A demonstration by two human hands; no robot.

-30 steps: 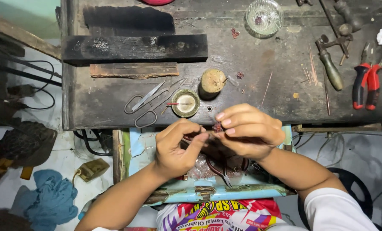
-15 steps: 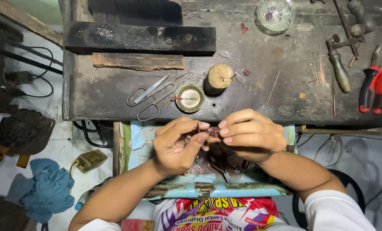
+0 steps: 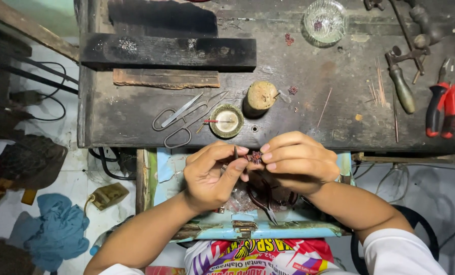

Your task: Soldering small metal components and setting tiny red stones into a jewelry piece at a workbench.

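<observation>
My left hand and my right hand meet at the front edge of a dark wooden workbench. Between their fingertips they pinch a tiny dark red beaded piece. The left fingers also hold a thin dark tool upright beside it. Both hands hover over an open light-blue drawer, where dark pliers lie among small bits.
On the bench lie scissors, a small round tin, a cork-like stump, a glass dish, thin wires, a wooden-handled tool and red-handled pliers. Blue cloth and cables lie on the floor at left.
The view has shifted slightly, with the bench sitting lower in frame. Both hands stay together on the small piece, with only slight finger movement.
</observation>
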